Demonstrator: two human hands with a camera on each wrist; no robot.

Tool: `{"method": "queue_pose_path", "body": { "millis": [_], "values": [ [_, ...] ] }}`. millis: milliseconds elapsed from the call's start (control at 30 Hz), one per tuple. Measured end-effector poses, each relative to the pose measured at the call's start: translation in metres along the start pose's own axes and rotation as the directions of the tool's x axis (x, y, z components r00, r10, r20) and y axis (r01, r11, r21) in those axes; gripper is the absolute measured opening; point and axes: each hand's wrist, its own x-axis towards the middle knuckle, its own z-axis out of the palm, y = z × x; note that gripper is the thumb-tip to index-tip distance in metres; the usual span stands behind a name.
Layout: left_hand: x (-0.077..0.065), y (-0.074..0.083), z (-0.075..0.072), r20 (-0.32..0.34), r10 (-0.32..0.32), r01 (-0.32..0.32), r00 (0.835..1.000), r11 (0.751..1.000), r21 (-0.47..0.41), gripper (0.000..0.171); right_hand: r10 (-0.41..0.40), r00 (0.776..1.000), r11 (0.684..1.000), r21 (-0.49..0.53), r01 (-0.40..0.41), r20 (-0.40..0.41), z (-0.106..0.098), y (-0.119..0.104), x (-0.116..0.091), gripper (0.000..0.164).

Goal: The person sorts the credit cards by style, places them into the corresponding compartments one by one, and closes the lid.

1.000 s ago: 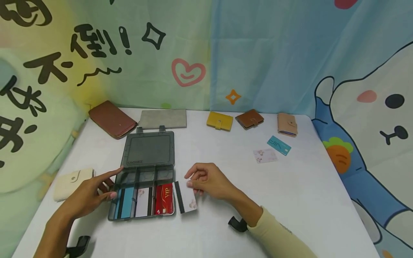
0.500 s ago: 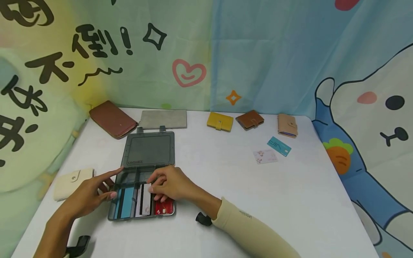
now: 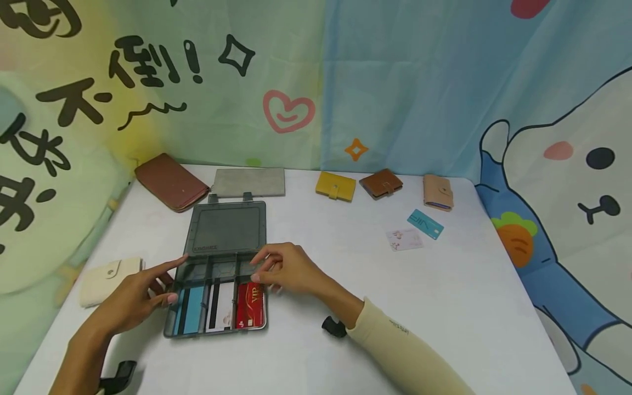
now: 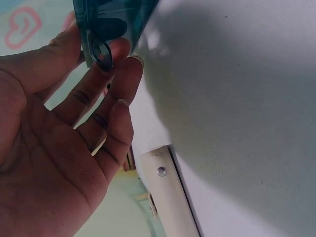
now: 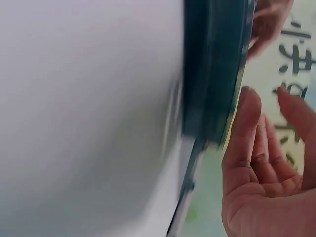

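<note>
A translucent dark grey plastic case [image 3: 201, 322] lies with its lid [image 3: 227, 229] raised back on the white table. In its front compartments sit a blue card [image 3: 195, 310], a white card [image 3: 225, 307] with a black stripe and a red VIP card [image 3: 250, 306]. My left hand [image 3: 129, 303] holds the case's left edge between thumb and fingers; the left wrist view also has this hand [image 4: 74, 123] at the case wall. Over the case's right side hovers my right hand [image 3: 286, 269], holding nothing. In the right wrist view its thumb and fingers are parted [image 5: 269, 163].
A cream wallet [image 3: 109, 281] lies left of the case. Along the back are a maroon wallet [image 3: 171, 182], a grey flat piece [image 3: 249, 182], a yellow wallet [image 3: 336, 186], a brown wallet [image 3: 382, 183] and a tan wallet [image 3: 438, 192]. A teal card [image 3: 425, 224] and a floral card [image 3: 405, 240] lie at right.
My right hand carried the white striped card left into the middle compartment, let go, and drew back to the right. My left hand has stayed on the case.
</note>
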Motion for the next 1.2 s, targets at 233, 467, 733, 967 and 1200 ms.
{"method": "queue_pose_path", "body": {
  "millis": [233, 467, 733, 967, 1200],
  "values": [
    [0.001, -0.001, 0.0, 0.019, -0.027, 0.027, 0.999, 1.0, 0.003, 0.078, 0.008, 0.996, 0.976, -0.215, -0.028, -0.093, -0.066, 0.029, -0.02, 0.039],
    [-0.001, -0.001, 0.0, 0.019, -0.03, 0.03, 0.999, 1.0, -0.001, 0.078, 0.132, 0.973, 0.924, -0.331, -0.19, -0.19, -0.147, 0.068, -0.054, 0.047],
    [-0.001, 0.001, -0.001, 0.028, -0.043, 0.043, 0.999, 0.999, 0.003, 0.077, 0.186, 0.95, 0.849, -0.446, -0.283, -0.25, -0.22, 0.094, -0.095, 0.056],
    [0.0, 0.002, -0.001, 0.036, -0.046, 0.046, 0.998, 0.999, -0.003, 0.079, 0.234, 0.925, 0.765, -0.531, -0.365, -0.298, -0.253, 0.111, -0.115, 0.055],
    [0.002, 0.0, -0.001, 0.028, -0.024, 0.024, 0.999, 1.0, 0.007, 0.079, 0.206, 0.936, 0.773, -0.539, -0.335, -0.287, -0.25, 0.112, -0.111, 0.041]
  ]
}}
